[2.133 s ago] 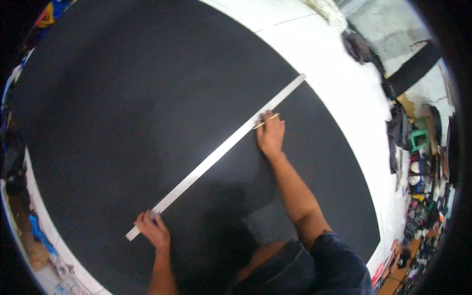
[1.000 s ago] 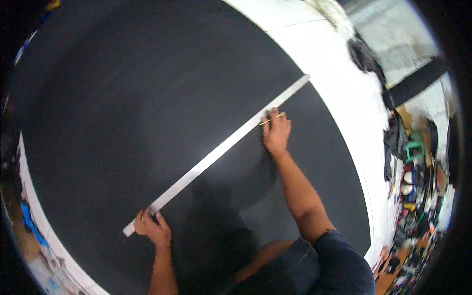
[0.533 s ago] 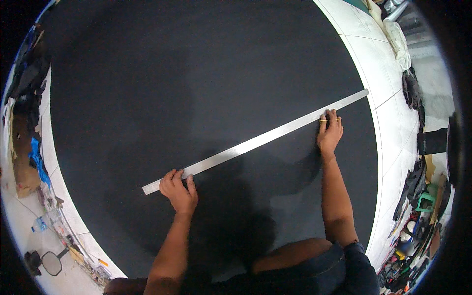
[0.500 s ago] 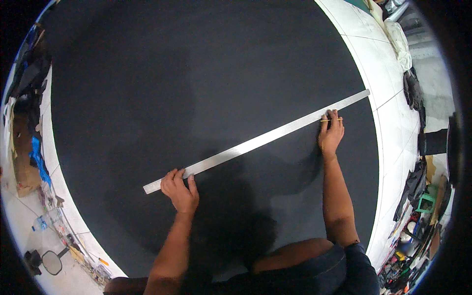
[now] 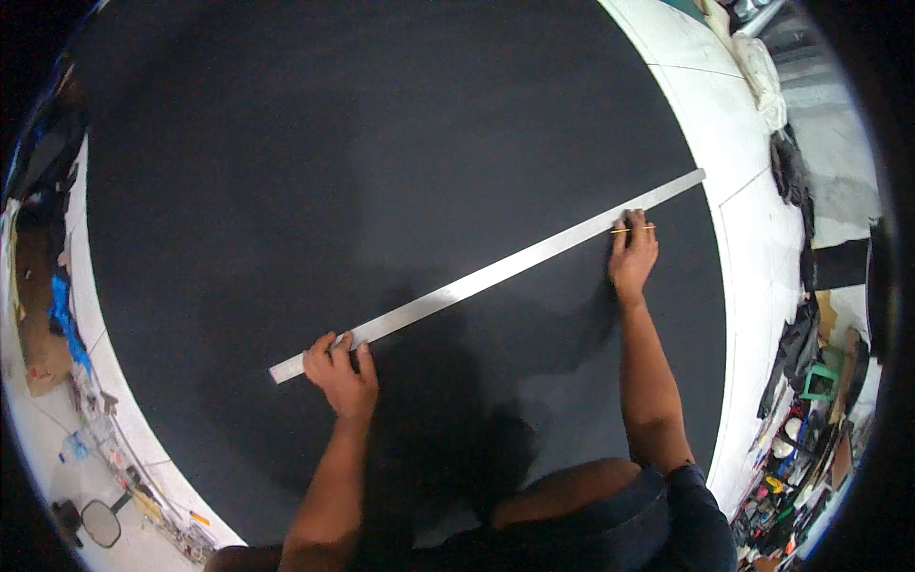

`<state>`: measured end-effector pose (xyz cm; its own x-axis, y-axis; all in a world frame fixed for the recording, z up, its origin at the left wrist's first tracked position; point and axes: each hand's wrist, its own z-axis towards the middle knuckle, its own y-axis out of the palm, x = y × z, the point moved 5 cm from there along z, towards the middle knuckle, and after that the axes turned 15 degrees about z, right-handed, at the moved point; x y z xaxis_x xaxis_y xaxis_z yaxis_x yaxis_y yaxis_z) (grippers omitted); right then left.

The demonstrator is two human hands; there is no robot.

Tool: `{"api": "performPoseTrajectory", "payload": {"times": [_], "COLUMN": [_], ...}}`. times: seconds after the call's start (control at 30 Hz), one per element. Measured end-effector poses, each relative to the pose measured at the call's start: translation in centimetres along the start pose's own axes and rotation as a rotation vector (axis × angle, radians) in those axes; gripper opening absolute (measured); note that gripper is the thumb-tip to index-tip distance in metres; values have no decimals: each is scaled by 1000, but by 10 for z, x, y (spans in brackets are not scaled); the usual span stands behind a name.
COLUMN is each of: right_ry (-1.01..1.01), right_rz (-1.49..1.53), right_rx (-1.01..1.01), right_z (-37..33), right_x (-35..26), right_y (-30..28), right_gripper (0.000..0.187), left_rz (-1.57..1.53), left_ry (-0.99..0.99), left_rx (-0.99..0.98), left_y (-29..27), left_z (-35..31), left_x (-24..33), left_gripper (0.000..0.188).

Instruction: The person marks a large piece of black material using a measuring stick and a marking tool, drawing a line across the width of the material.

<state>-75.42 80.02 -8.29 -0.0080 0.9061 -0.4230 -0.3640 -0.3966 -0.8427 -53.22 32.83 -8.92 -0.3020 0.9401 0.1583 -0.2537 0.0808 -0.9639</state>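
Observation:
A long metal straightedge (image 5: 496, 275) lies slantwise on a wide sheet of black cloth (image 5: 381, 162), running from lower left to upper right. My left hand (image 5: 341, 372) presses down on its lower left end with fingers spread over it. My right hand (image 5: 633, 255) rests on the cloth just below the ruler near its upper right end and pinches a thin yellow pencil (image 5: 633, 229) against the ruler's edge.
The cloth covers a white table (image 5: 753, 238) whose bare margin shows at the right and lower left. Dark cloth scraps (image 5: 791, 172) lie along the right rim. Clutter, a bottle (image 5: 81, 443) and small tools sit at the lower left, more clutter at the lower right.
The view has swung, so the ruler now lies flatter across the picture. Both hands stay at the same ends of the ruler, the right one still with the pencil.

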Motion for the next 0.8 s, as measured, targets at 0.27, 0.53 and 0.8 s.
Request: {"api": "performPoseTrajectory", "payload": {"times": [0.27, 0.53, 0.8], "right_ry": [67, 136, 135], "right_rz": [61, 71, 80], "right_rx": [-21, -14, -6], "right_z": [4, 0, 1], "right_x": [-9, -2, -5], "right_y": [6, -2, -1], "right_gripper": [35, 38, 38], "left_rz": [-26, -5, 12], "left_ry": [-43, 5, -1], "left_rx": [-10, -2, 5], "left_y": [6, 10, 8], "left_z": [-7, -5, -6], "left_x": [-9, -5, -6], "left_gripper": [30, 29, 29]}}
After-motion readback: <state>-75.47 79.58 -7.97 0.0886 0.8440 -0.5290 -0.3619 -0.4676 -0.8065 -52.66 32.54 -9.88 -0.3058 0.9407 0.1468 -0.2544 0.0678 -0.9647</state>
